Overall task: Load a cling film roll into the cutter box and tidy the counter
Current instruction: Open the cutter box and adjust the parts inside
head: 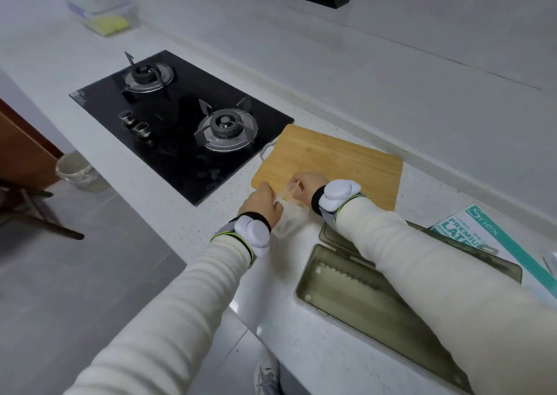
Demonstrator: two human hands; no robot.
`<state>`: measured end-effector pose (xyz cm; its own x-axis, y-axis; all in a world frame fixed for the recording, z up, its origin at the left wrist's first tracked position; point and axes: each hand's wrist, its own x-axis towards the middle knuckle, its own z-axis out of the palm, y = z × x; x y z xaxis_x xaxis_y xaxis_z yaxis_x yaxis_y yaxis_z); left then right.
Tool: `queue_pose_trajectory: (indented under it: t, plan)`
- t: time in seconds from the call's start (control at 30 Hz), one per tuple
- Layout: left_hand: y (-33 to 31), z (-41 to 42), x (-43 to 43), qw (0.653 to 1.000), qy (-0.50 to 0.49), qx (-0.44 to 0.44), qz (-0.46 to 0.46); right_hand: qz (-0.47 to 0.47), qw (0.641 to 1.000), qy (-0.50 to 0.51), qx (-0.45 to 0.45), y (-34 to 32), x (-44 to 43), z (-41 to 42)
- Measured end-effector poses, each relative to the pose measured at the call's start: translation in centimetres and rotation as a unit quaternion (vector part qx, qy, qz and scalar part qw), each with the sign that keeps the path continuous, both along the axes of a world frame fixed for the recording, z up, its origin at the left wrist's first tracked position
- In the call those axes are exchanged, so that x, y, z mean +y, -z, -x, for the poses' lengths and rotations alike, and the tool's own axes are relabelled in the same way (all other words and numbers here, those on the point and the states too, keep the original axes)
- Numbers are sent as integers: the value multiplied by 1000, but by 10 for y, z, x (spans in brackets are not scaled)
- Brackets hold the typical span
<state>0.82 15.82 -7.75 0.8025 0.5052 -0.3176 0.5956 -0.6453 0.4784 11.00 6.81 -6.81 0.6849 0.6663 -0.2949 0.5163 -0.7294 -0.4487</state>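
Cream ribbed sleeves (168,304) meet black wristbands (256,215) and white sensors (253,232) on lime-edged straps (223,232).

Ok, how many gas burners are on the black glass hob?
2. One round steel-ringed gas burner sits far left on the black glass hob; the other is nearer, beside the rectangular bamboo cutting board. None appears hidden.

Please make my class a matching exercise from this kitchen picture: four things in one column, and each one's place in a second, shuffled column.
Things
1. cutting board
2. clear plastic film
3. cutter box
4. lidded container

Places
A. at the far end of the counter, beyond the hob
B. pinched between the left hand and the right hand
C. flat on the counter, just right of the hob
D. lying open near the counter's front edge, partly under the right sleeve

Pairs: 1-C, 2-B, 3-D, 4-A
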Motion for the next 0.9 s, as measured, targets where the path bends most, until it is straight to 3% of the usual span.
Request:
queue_pose_trajectory:
  t: [0.37,0.9]
  plan:
    - [-57,41,-62,996,56,-39,-55,-114,993,-28,-29,-50,-67,33]
    - [-30,76,-124,992,69,25,-101,-73,995,-63,-19,-25,-124,66]
